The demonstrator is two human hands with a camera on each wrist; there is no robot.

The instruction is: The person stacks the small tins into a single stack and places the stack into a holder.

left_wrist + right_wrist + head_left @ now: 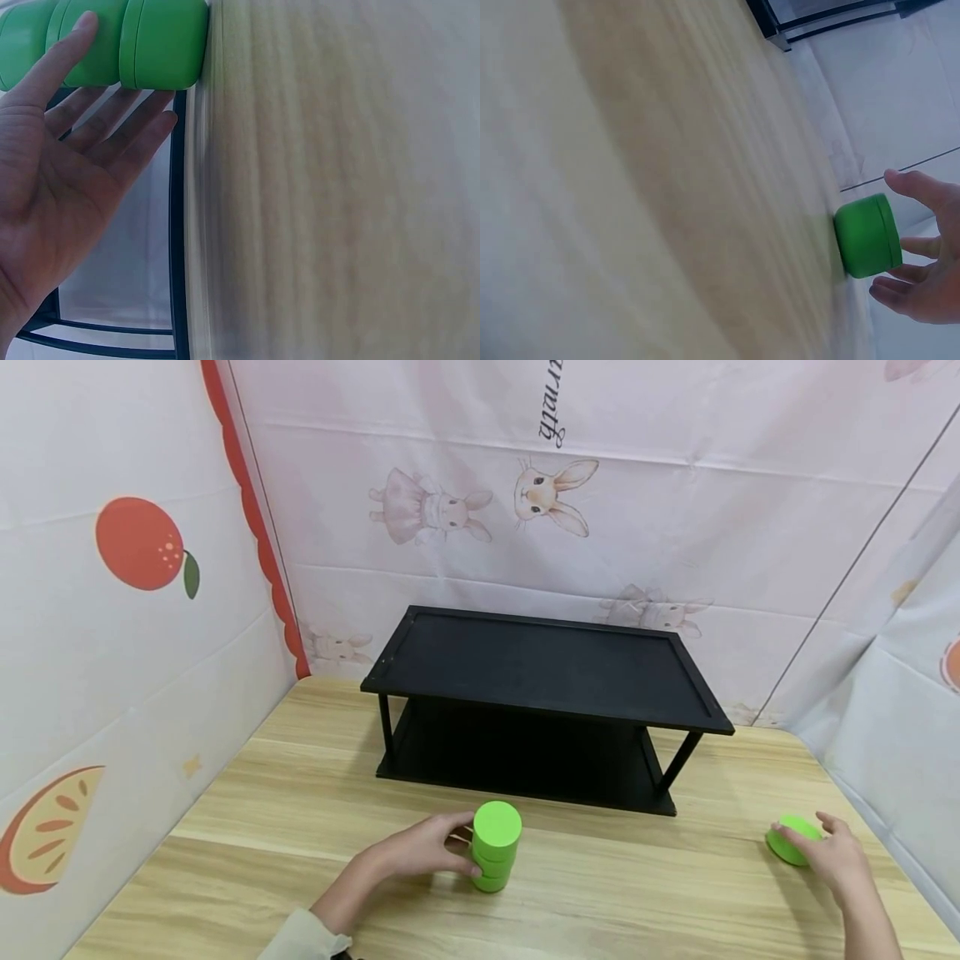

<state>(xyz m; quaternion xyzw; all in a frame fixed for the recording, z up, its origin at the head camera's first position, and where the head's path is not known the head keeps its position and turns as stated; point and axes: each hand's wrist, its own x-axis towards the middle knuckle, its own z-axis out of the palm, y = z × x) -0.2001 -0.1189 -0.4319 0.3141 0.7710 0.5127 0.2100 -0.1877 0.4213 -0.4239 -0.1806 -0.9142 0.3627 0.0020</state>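
Observation:
A stack of green round lidded containers [495,852] stands upright on the wooden table in front of the black rack. My left hand [431,847] is at its left side, with the thumb lying over the near face. In the left wrist view the other fingers of the left hand [71,161] extend loosely behind the stack [161,45], their tips partly hidden. Far to the right sits a single green container [791,842] on the table. My right hand [832,852] is beside it, and in the right wrist view its thumb [915,184] is spread apart from the container [866,236].
A two-level black rack [540,664] stands at the back of the wooden table [285,827]. Printed cloth walls [450,427] rise behind the table and on both sides.

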